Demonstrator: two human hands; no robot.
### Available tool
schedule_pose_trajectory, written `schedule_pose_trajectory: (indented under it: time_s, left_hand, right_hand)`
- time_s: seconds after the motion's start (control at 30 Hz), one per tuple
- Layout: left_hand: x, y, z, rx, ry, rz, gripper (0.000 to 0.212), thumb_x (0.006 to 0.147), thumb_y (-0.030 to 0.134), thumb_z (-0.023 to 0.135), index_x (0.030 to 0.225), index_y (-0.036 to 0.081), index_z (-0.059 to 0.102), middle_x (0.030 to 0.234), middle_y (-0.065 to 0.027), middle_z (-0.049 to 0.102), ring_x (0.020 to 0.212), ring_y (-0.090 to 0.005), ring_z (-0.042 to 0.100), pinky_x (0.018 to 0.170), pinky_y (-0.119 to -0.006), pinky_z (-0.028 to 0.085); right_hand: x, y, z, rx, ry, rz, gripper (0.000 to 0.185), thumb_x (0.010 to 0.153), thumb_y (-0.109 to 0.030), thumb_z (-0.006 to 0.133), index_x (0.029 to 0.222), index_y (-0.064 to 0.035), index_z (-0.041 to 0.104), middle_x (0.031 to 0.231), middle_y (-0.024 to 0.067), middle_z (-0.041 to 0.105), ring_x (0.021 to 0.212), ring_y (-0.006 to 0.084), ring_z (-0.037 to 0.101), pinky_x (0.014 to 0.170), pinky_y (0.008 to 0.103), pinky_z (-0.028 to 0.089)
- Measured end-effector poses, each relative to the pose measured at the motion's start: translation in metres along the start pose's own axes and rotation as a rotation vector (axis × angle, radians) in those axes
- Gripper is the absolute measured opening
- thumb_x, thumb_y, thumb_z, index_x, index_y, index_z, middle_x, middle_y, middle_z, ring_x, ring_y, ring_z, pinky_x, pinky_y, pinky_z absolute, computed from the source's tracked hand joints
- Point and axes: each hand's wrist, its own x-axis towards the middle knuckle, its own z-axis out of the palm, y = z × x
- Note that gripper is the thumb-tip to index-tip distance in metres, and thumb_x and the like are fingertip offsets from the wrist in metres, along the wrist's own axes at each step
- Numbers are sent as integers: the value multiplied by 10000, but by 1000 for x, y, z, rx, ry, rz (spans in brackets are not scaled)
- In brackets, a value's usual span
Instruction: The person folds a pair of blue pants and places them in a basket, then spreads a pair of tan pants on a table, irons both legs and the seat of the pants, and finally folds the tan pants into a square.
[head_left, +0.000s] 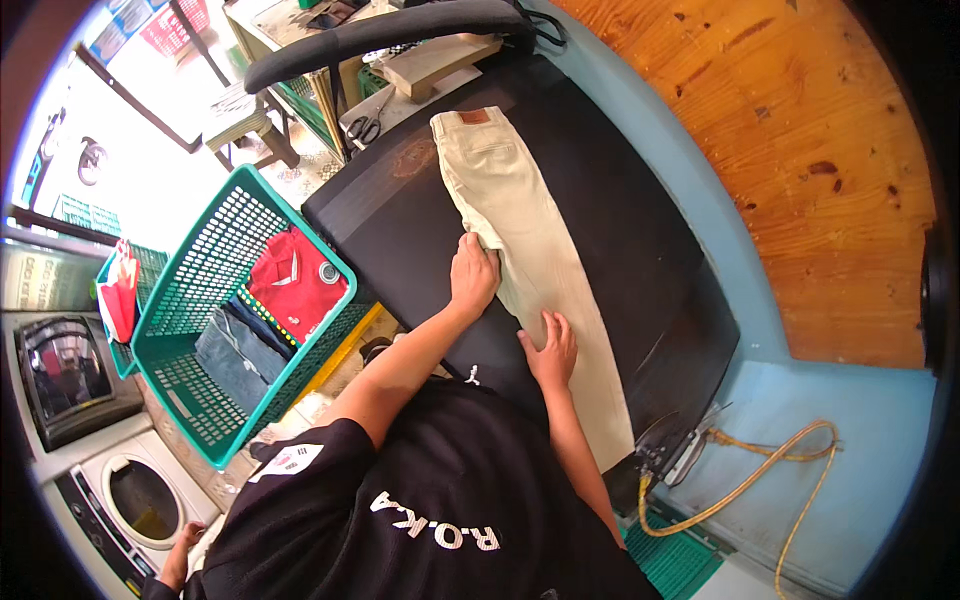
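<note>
Beige trousers (551, 247), doubled lengthwise, lie on a black padded ironing table (637, 187), with the waistband and its brown patch at the far end. My left hand (475, 274) grips the edge of the fabric near the crotch between thumb and fingers. Lower down the leg, my right hand (553, 349) rests on the cloth with its fingers spread. Beyond my right hand, at the table's near right corner, stands a steam iron (686, 454) with a yellow hose (757, 487).
A green plastic basket (247, 176) with a folded red shirt (296, 281) and folded jeans (240, 356) stands left. Black scissors (364, 129) lie beyond the table. Another person's hand (180, 555) shows at lower left, near a front-loading washer (142, 499).
</note>
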Motion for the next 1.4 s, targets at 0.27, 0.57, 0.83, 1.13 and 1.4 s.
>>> schedule_pose_trajectory:
  time_s: [0.27, 0.57, 0.83, 1.13, 1.4]
  left_hand:
    - [33, 13, -12, 75, -160, -310, 416, 755, 68, 670, 1081, 3, 420, 1041, -242, 584, 960, -427, 611, 803, -509, 496]
    - [17, -38, -49, -445, -177, -225, 386, 804, -43, 633, 1162, 8, 498, 1009, -150, 673, 930, -252, 676, 828, -369, 535]
    - [59, -64, -73, -179, -586, 192, 501, 805, 15, 608, 1263, -38, 412, 1086, -249, 651, 1020, -401, 646, 859, -417, 517]
    - [155, -94, -55, -330, -273, -566, 925, 809, 560, 727, 1331, -121, 382, 1204, -262, 597, 1148, -330, 594, 959, -369, 475]
    - [222, -72, -34, -33, -369, -559, 700, 850, 472, 686, 1265, -48, 472, 1236, -273, 612, 1186, -392, 588, 1006, -429, 463]
  right_hand:
    - [-5, 16, 14, 225, 100, 41, 282, 899, -312, 679, 1095, -111, 706, 1238, 106, 616, 1109, 314, 603, 863, 422, 519]
    - [-5, -10, -7, 38, 41, 2, 324, 872, -296, 702, 1138, -120, 642, 1220, 77, 571, 1075, 298, 600, 832, 432, 519]
    - [52, -98, 12, 399, -254, -348, 300, 896, -163, 620, 1169, -39, 631, 1052, 151, 617, 1042, 356, 581, 924, 456, 453]
    - [78, -137, 55, 444, 8, -34, 360, 899, -67, 545, 1228, 80, 529, 1160, 265, 600, 1104, 438, 539, 971, 486, 422]
    - [85, -136, 72, 247, 199, 51, 163, 888, -119, 620, 1039, -76, 662, 943, 132, 612, 860, 320, 645, 731, 426, 525]
